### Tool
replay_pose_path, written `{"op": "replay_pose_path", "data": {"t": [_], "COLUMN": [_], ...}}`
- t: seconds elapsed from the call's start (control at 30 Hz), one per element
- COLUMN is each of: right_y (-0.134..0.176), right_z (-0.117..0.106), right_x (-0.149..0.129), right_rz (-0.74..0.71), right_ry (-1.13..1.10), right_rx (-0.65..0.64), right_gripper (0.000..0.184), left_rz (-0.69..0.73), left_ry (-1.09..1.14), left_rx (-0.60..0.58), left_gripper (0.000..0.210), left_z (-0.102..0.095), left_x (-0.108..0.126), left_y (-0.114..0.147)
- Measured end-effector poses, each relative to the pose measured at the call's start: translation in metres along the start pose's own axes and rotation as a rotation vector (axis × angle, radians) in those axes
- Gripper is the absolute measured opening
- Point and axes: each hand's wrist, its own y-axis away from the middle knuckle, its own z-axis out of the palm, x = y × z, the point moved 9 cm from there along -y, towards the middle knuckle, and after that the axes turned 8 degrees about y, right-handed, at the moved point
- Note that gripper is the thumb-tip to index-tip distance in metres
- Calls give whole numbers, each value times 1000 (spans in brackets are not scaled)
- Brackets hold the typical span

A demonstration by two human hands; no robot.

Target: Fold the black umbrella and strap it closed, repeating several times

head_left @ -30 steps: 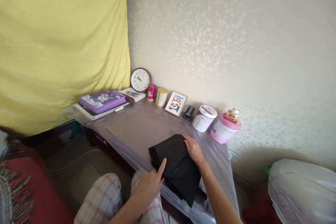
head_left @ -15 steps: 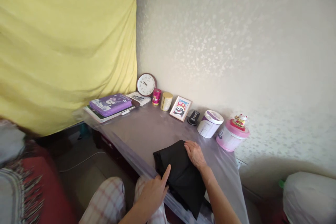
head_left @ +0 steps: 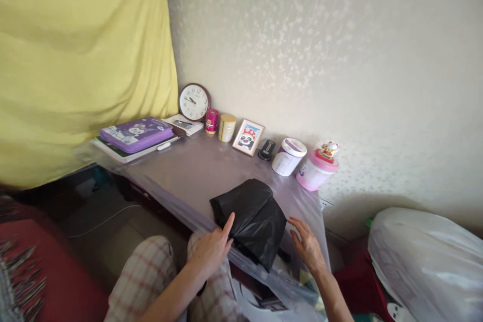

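A black, thin-fabric bundle (head_left: 256, 219) with pleats and pointed corners lies at the near edge of the table (head_left: 177, 181); its exact kind is not clear. My left hand (head_left: 213, 254) grips its near left edge, index finger stretched along the top and the other fingers partly hidden. Just off the right corner, my right hand (head_left: 306, 244) is open, fingers apart and holding nothing. A small dark piece (head_left: 284, 255) shows beside the bundle, between it and my right hand.
Along the wall stand a clock (head_left: 194, 102), a pink can (head_left: 212, 122), a yellow-lidded jar (head_left: 227, 128), a panda picture frame (head_left: 248, 137), a black device (head_left: 266, 150), a white tub (head_left: 289, 157) and a pink tub (head_left: 316, 171). A purple case (head_left: 138, 135) lies on books at left.
My right hand has come off the black bundle and moved to its right side. The bundle now looks puffed up with more creases. The view has shifted right and down.
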Motion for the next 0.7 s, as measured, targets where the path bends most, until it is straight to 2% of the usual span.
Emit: {"op": "replay_pose_path", "data": {"t": [0.1,0.23,0.43,0.7], "right_y": [20,25,17,-8], "right_z": [2,-1,-17,-18], "right_x": [-11,-34,-61,-69], "right_rz": [0,-5,-113,-104], "right_ry": [-27,-108,-144,-249], "right_rx": [-11,-13,43,54], "right_gripper": [34,37,31,26], "left_rz": [4,4,10,14], "left_ry": [-5,-5,2,58], "left_rx": [3,11,25,7], "left_gripper": [61,61,60,61], "left_z": [1,1,0,-2], "left_x": [-1,-1,0,-3], "left_y": [0,1,1,-2]}}
